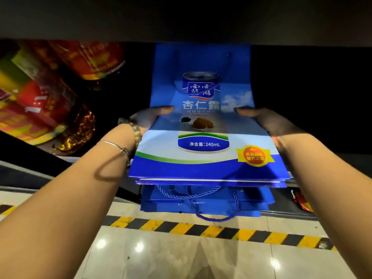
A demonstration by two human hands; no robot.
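A stack of flat blue paper gift bags [203,158], printed with a drink can and white text, lies lengthwise on a dark low shelf, its far end under the shelf above. My left hand [147,117] grips the stack's left edge with the thumb on top. My right hand [263,119] grips the right edge the same way. More blue bags [201,206] with rope handles hang out below the top stack, over the shelf's front edge.
Red and gold packaged goods [46,97] fill the shelf to the left. The shelf above [181,21] hangs low over the bags. A yellow-black hazard stripe [201,228] runs along the glossy tiled floor [181,258] in front. A red packet [302,200] sits at the lower right.
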